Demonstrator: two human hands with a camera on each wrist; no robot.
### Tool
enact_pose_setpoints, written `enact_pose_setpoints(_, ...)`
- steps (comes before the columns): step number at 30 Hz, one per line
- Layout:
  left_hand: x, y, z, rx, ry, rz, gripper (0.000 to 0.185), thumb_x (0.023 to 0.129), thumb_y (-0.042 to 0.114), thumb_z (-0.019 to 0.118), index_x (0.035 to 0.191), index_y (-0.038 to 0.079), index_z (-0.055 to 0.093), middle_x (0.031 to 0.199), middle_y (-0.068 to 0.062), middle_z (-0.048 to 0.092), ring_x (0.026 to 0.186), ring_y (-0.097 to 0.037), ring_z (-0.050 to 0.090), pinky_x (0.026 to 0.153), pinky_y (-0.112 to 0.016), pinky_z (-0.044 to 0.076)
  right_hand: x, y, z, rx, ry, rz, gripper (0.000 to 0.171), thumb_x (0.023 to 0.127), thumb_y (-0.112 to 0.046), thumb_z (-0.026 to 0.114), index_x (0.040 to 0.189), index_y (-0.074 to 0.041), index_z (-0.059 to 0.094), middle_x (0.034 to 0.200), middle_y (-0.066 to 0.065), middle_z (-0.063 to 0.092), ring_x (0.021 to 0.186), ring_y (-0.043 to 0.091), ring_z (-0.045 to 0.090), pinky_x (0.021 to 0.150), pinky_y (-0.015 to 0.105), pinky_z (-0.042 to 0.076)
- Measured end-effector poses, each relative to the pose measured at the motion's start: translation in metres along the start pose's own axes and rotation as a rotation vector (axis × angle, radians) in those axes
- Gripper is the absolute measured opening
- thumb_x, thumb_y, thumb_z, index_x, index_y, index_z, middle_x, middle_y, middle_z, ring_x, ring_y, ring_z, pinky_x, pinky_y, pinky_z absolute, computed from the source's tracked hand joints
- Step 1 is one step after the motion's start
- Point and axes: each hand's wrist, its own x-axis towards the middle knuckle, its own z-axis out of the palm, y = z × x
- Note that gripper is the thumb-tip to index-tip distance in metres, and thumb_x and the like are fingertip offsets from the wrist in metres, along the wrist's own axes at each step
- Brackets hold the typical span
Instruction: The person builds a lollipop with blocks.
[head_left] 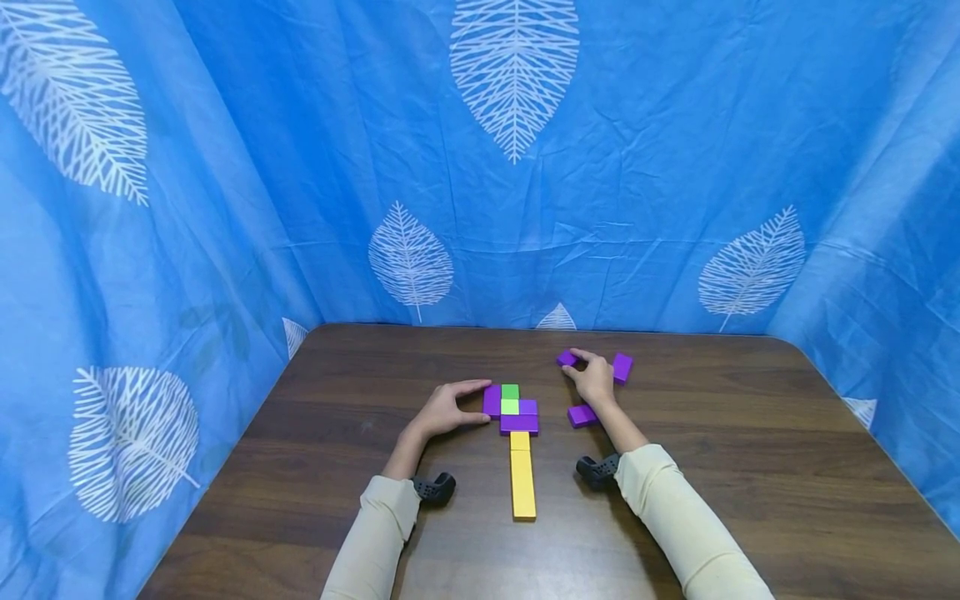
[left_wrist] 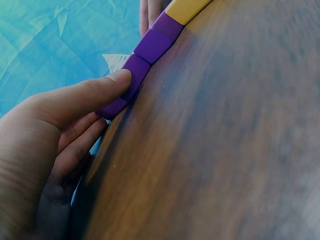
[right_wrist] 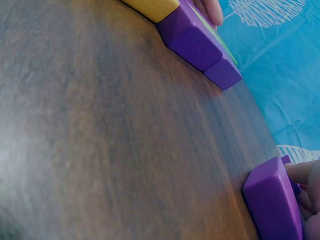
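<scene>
Currently left hand point(head_left: 444, 410) braces the purple wooden block point(head_left: 492, 401) at frame centre, steadying the green-yellow assembly point(head_left: 519, 450); right hand point(head_left: 595, 379) probably pinches a small purple cube point(head_left: 567, 358) on the dark wooden surface point(head_left: 750, 467).

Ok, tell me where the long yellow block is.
In the head view the long yellow block lies flat on the table, between the forearms, running toward the person from the purple blocks.

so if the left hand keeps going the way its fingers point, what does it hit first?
The left hand points right, toward the block cluster. It would meet the purple block on the cluster's left edge first; its thumb already touches that block.
</scene>
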Motion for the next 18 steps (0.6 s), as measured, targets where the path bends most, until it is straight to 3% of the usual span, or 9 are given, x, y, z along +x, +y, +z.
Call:
enact_pose_setpoints(9, -0.0007, 0.0002, 0.0, 0.012, -0.008, -0.022, 0.062, 0.078, 0.037, 0.073, 0.133, 0.02, 0.052, 0.134, 0.0, 0.05, 0.127, -0.018, 0.041, 0.103, -0.041, 0.034, -0.002, -0.0013, -0.001, -0.01, -0.015, -0.004, 0.038, 0.083, -0.01, 0.068, 0.118, 0.002, 0.06, 0.121, 0.022, 0.056, 0.118, 0.04, 0.045, 0.103, 0.048, 0.028)
enact_pose_setpoints(18, 0.0006, -0.002, -0.0004, 0.025, 0.0, 0.014, 0.062, 0.077, 0.038, 0.074, 0.132, 0.018, 0.053, 0.132, -0.002, 0.052, 0.125, -0.02, 0.043, 0.102, -0.042, 0.034, -0.0023, -0.0052, -0.0055, -0.039, -0.045, -0.053, 0.036, 0.08, -0.011, 0.072, 0.113, 0.001, 0.064, 0.114, 0.02, 0.061, 0.113, 0.039, 0.05, 0.097, 0.047, 0.037)
